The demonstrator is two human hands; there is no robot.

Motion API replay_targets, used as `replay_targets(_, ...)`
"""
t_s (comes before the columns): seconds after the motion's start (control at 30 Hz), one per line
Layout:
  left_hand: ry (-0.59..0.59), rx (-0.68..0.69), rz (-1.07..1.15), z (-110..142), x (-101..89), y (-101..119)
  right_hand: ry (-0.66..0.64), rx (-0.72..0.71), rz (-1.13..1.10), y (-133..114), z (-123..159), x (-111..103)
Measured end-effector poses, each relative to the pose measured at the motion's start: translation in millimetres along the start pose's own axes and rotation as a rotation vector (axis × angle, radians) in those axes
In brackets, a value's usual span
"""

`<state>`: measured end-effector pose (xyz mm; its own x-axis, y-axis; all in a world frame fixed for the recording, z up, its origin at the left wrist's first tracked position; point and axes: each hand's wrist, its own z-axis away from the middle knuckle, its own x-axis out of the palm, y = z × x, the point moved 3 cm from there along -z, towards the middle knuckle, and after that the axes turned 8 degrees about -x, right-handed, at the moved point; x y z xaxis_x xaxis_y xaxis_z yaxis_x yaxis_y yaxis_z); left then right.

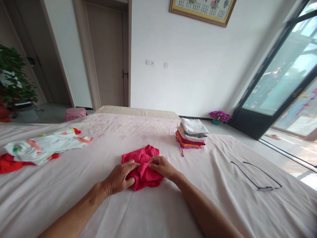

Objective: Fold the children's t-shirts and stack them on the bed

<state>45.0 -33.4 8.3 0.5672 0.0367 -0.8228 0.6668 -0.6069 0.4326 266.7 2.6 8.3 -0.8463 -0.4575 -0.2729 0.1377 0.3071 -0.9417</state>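
A bunched, partly folded red-pink garment (143, 168) lies on the pale patterned bedsheet (133, 211) in front of me; its exact kind does not show. On its left side, my left hand (121, 177) grips the cloth between thumb and fingers. My right hand (163, 167) pinches a fold near the garment's upper right. Some of the fingertips are hidden in the fabric. Beyond my right hand stands a stack of folded clothes (192, 135), with a white folded piece (194, 125) on top.
Loose white and red clothes (47, 145) lie at the left. Eyeglasses (266, 188) rest with temples unfolded at the right. A pink stool (75, 113), a purple flower pot (219, 117) and a glass door (277, 76) are beyond the bed.
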Motion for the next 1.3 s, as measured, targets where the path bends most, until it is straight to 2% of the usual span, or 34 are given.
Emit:
replay_targets(0.13,0.071,-0.028,-0.005,-1,6.5,-2,0.166,-0.046,0.088,0,-1,-3)
replay_targets(0.23,0.087,-0.043,0.024,-2,3.9,1,0.300,-0.049,0.094,3,-1,-8)
replay_targets(0.43,0.262,-0.126,0.040,2,-13.6,-6,0.553,-0.016,-0.078,8,2,-21)
replay_targets(0.53,0.330,-0.236,0.012,3,-20.1,-17,0.591,0.029,-0.140,11,4,-27)
replay_targets(0.6,0.354,-0.259,0.008,3,-22.8,-20,0.572,0.035,-0.159,11,4,-29)
replay_targets(0.7,0.343,-0.188,0.147,1,-23.1,-14,0.500,0.010,-0.187,9,4,-24)
replay_targets(0.8,0.234,-0.162,0.428,0,-17.2,-4,0.356,-0.042,-0.227,5,3,-11)
replay_targets(0.9,0.114,-0.190,0.538,0,-11.0,4,0.198,-0.082,-0.161,0,4,3)
replay_targets(1.03,0.078,-0.241,0.505,-2,-9.4,5,0.025,-0.177,0.001,-12,7,15)
replay_targets(1.1,0.052,-0.223,0.445,-3,-8.0,5,-0.040,-0.211,0.038,-18,9,19)
replay_targets(1.3,0.030,-0.039,0.173,-3,-0.1,11,-0.036,-0.242,0.048,-24,10,21)
